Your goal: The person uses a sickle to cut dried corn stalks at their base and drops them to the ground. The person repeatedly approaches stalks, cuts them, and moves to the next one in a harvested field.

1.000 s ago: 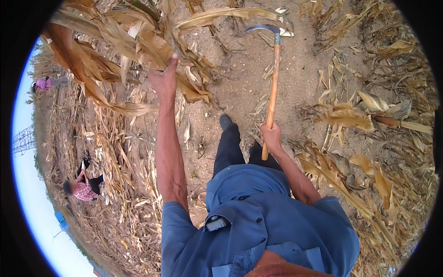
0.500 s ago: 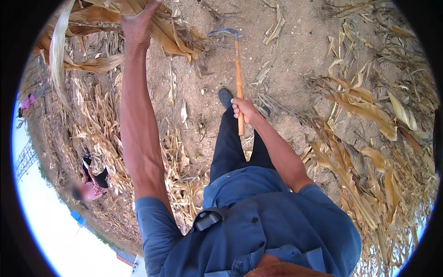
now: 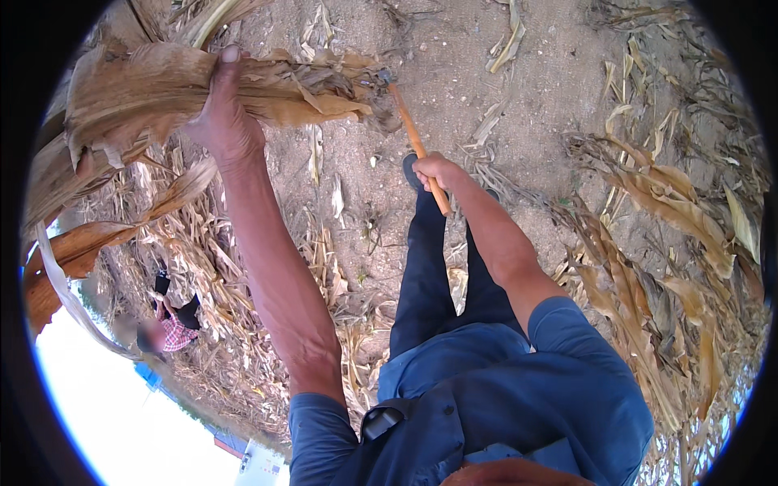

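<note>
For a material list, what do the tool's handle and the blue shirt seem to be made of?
The tool's handle looks like wood, smooth, judging by its orange-brown tone, though varnish is uncertain. The blue shirt is probably cloth, matte, given its soft folds; fibre unclear.

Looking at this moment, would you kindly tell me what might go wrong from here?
The far end of the sickle is largely obscured beside the dry leaves, so it might slip unseen. It could swing toward the dark shoe below the right grip. The left grip holds these brittle-looking leaves, which might tear.
</note>
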Demonstrator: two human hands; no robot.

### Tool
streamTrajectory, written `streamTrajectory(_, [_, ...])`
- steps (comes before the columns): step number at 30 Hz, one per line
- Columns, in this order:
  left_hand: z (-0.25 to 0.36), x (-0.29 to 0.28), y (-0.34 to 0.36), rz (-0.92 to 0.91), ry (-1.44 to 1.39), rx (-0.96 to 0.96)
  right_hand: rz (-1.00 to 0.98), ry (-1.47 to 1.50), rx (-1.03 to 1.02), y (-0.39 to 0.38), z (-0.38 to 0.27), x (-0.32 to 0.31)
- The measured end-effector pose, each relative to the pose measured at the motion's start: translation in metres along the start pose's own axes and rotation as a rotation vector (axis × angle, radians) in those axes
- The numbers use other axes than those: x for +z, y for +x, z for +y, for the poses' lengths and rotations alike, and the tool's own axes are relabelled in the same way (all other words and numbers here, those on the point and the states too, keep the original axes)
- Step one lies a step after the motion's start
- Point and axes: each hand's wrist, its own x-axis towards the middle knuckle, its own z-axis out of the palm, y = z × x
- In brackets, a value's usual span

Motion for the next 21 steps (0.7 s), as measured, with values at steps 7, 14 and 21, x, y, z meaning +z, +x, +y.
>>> streamTrajectory(7, [0.013, 0.002, -0.06, 0.075, 0.063, 0.029, 0.024, 0.176, -0.123, -0.019, 0.021, 0.012])
streamTrajectory(14, [0.076, -0.063, -0.097, 0.254, 0.194, -0.044, -0.179, 0.417, 0.043, -0.135, 0.173, -0.023])
streamTrajectory(21, [0.2, -0.123, -0.1, 0.28, 0.536, 0.012, 0.07, 0.602, 0.049, -0.183, 0.223, -0.171])
